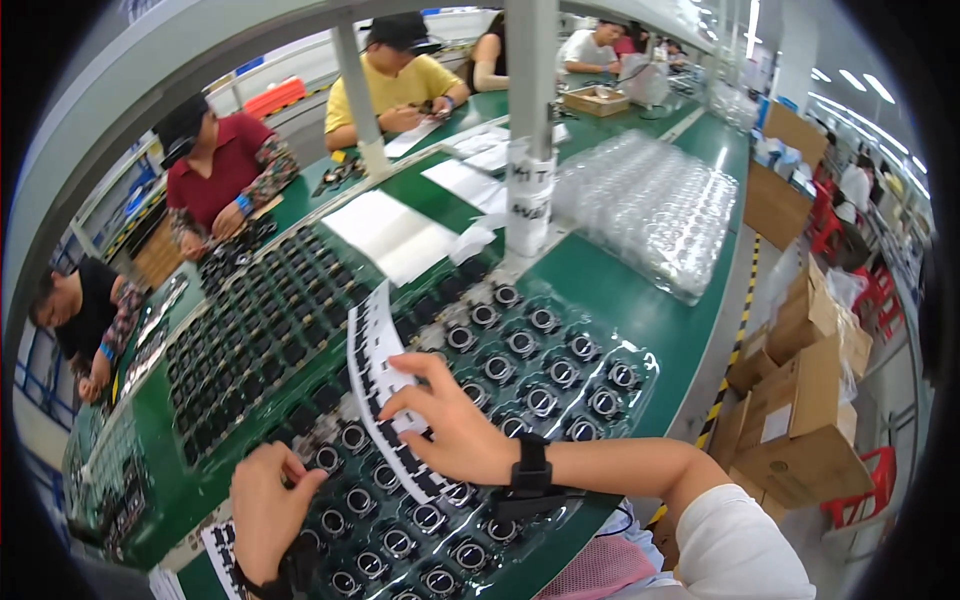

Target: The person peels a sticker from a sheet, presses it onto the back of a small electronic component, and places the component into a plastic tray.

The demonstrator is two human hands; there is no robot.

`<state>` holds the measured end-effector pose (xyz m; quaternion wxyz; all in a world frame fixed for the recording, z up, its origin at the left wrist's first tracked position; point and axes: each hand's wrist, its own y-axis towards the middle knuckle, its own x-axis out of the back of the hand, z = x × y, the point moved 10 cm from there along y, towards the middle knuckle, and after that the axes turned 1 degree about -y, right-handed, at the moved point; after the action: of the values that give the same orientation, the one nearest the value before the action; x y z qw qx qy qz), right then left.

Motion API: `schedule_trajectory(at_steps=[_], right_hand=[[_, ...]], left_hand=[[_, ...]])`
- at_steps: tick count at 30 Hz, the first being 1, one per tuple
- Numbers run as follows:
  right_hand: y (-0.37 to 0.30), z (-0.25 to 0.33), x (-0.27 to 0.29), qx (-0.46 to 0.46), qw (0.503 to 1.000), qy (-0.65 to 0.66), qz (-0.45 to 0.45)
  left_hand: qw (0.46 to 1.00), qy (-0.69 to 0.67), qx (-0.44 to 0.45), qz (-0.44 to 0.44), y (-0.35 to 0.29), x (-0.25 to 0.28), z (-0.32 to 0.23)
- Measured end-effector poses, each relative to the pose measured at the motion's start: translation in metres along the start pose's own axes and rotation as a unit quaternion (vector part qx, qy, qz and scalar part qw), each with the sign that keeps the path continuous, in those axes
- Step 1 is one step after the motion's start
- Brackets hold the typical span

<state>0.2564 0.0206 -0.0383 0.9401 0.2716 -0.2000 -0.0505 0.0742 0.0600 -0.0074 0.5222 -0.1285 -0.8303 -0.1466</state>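
Note:
My right hand (455, 425) grips a long white strip (368, 345) with a row of black patches along its edge. The strip slants over a clear plastic tray (640, 352) of round black parts with silver rings (497, 369), which look like watch cases. Lower left, my left hand (268, 505) is closed, thumb against the bent fingers, at the tray's left side. Whatever those fingertips may hold is too small or hidden to make out. Another patched white strip (222, 560) lies partly behind the left wrist. Black bands circle both wrists.
Another tray (265, 345) of dark square parts lies to the left on the green bench (575, 268). Ahead are white sheets (390, 233), a metal post (530, 130) and stacked clear plastic trays (655, 205). Co-workers sit across the bench. Cardboard boxes (790, 440) stand at right.

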Motion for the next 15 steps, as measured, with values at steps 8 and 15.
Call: schedule_trajectory(at_steps=[8, 15], right_hand=[[0.003, 0.01, 0.012, 0.031, 0.996, 0.06, -0.061], [0.001, 0.008, 0.02, 0.052, 0.989, 0.101, -0.091]], left_hand=[[0.933, -0.322, 0.005, 0.161, -0.009, -0.068, -0.026], [0.694, -0.669, 0.131, 0.234, -0.01, -0.114, -0.032]])
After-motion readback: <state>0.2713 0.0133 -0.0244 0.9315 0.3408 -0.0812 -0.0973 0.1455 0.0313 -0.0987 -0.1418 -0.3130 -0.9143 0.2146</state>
